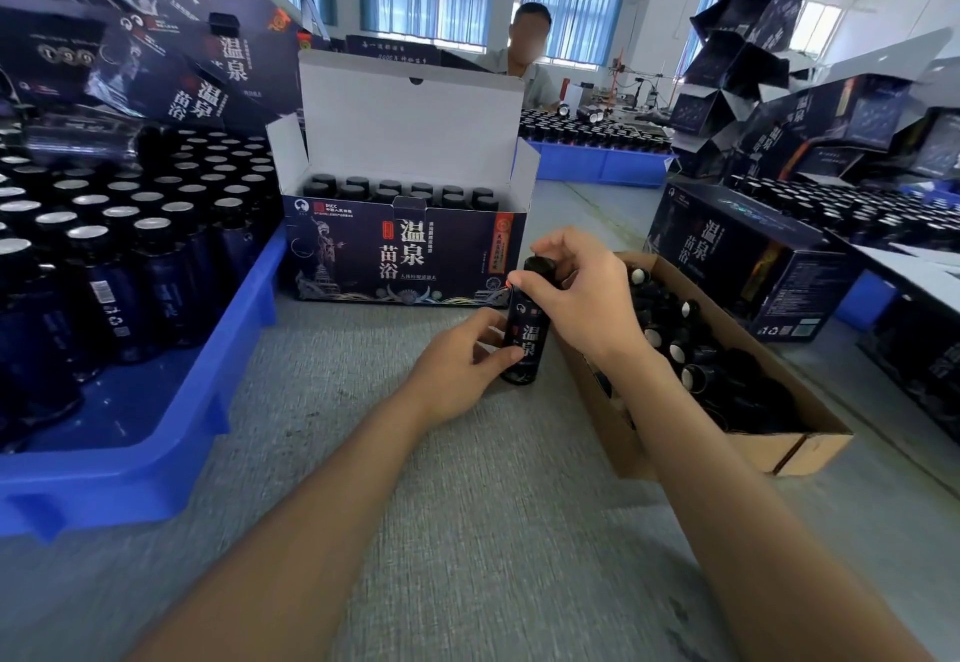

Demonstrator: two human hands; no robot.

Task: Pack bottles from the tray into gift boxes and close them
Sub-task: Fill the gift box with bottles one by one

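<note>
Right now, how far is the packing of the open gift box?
Done: the open gift box already holds two rows of capped bottles. In hand: one bottle stands on the table, left hand on its body, right hand at its cap. Left: the lid is still up, and the blue tray holds many bottles.

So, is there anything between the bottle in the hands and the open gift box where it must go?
Nothing visible blocks it. The bottle, held by left hand and right hand, stands just before the open gift box, whose lid is up; only its front wall must be cleared.
</note>
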